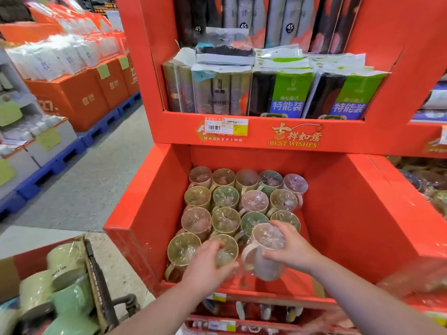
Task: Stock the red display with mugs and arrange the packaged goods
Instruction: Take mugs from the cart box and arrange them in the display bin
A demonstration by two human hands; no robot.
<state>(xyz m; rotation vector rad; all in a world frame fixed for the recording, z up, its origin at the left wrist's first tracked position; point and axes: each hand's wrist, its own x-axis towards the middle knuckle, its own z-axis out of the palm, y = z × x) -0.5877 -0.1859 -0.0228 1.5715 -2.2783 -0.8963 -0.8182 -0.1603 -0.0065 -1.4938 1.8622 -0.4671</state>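
Between right fingers (281, 227), pink mug (267, 265).

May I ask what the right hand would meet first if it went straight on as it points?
Probably the olive mug under the left hand: the right hand, holding a pink mug, points leftward at it; depth unclear.

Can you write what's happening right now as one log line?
left grip holds green mug | right grip holds pink mug, tilted | both at front of bin
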